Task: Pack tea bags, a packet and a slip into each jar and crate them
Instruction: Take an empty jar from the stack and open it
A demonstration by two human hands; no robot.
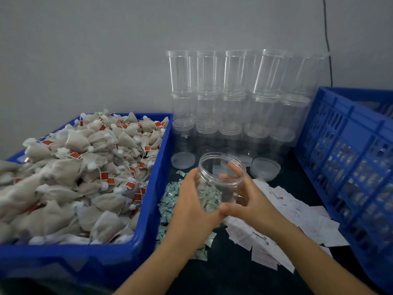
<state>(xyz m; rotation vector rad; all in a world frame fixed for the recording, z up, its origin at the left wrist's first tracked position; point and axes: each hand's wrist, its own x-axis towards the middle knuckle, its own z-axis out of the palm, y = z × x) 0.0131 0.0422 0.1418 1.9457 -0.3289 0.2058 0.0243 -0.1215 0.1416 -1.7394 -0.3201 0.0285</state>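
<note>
An empty clear plastic jar (pixel 220 167) with no lid is held upright above the dark table between both hands. My left hand (pixel 191 201) wraps its left side and my right hand (pixel 248 199) grips its right side, with fingers showing through the wall. A blue bin (pixel 153 188) on the left is heaped with white tea bags (pixel 80 167) carrying red tags. Small green-white packets (pixel 170 199) lie in a pile under the jar. White paper slips (pixel 297 218) spread to the right. A blue slotted crate (pixel 350 145) stands at the right, jars dimly visible through its slots.
Stacked empty clear jars (pixel 240 92) stand three rows high against the grey wall behind. Two loose clear lids (pixel 182 160) (pixel 265 168) lie on the table in front of them. A black cable (pixel 328 39) runs down the wall.
</note>
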